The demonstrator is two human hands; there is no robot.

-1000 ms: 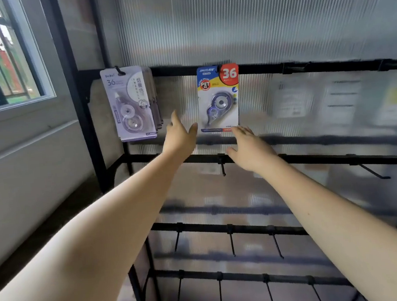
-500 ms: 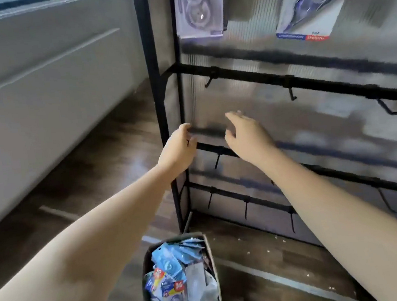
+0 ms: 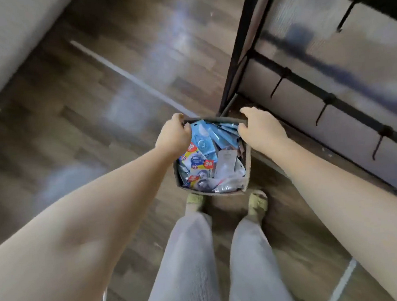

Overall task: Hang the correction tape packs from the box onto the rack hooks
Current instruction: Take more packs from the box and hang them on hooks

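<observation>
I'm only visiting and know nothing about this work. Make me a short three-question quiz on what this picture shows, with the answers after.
1. True or false: the box stands on the floor just in front of the person's feet.
2. What fills the box? A) loose pens B) correction tape packs C) nothing
3. Fill in: the hooks seen on the rack at the right carry ____ packs.

Key
1. True.
2. B. Blue, yellow and red packs lie heaped inside.
3. No. Each hook in view is bare.
The left hand and right hand both reach down over the box's far corners; whether either grips a pack is unclear.
</observation>
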